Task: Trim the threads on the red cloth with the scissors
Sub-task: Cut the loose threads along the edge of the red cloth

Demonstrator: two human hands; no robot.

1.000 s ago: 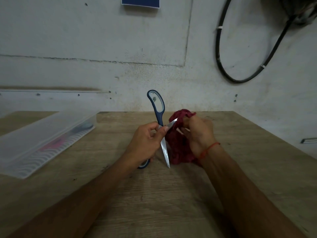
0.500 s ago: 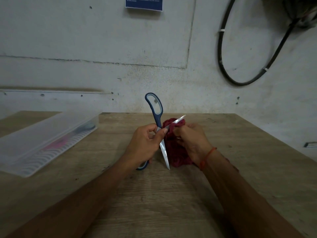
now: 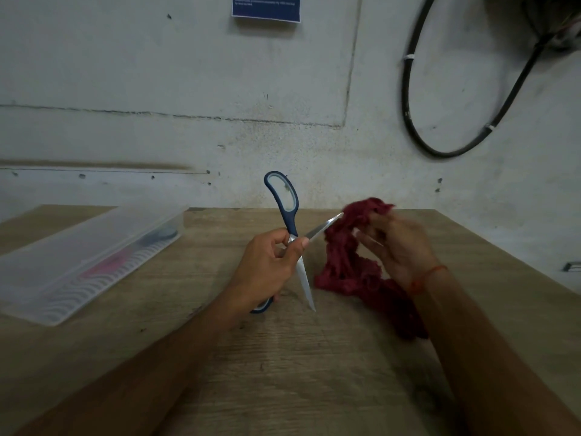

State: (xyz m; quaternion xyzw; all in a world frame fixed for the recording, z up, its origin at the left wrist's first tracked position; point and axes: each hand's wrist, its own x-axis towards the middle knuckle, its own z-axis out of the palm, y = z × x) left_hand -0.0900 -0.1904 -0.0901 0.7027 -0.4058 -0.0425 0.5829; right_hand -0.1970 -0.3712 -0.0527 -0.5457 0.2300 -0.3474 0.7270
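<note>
The left hand (image 3: 267,269) grips the blue-handled scissors (image 3: 287,215), blades spread wide, one tip touching the bunched red cloth (image 3: 349,265) grasped by the right hand (image 3: 399,247).

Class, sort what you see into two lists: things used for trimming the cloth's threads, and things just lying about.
In use: scissors, red cloth, left hand, right hand.
Lying about: plastic box, wall cable, blue notice.

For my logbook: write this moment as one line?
left hand: grips scissors, blades open | right hand: holds red cloth up | upper blade tip near red cloth
</note>
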